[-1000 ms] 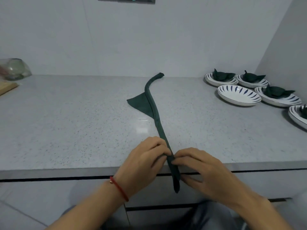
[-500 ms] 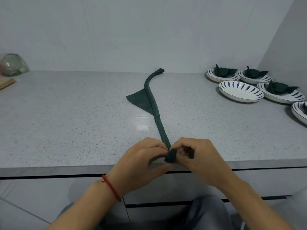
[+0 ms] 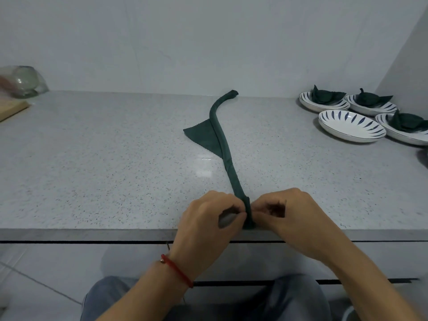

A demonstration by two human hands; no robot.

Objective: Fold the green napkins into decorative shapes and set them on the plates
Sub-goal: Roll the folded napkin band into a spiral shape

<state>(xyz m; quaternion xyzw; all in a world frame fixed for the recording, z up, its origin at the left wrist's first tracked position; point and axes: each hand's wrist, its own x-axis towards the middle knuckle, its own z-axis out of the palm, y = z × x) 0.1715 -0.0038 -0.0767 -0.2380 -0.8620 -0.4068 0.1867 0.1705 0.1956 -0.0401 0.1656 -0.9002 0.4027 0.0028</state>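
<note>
At lower centre, the left hand (image 3: 208, 218) and right hand (image 3: 287, 212) pinch the near end of the green napkin (image 3: 225, 147), a soft cloth rope with a triangular flap, stretching up the speckled stone counter (image 3: 104, 158). A glossy striped plate (image 3: 350, 126) sits at right.

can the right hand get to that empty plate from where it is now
Probably yes. The right hand pinches the napkin roll at the counter edge; bare counter lies between it and the empty plate. It must let go first.
</note>
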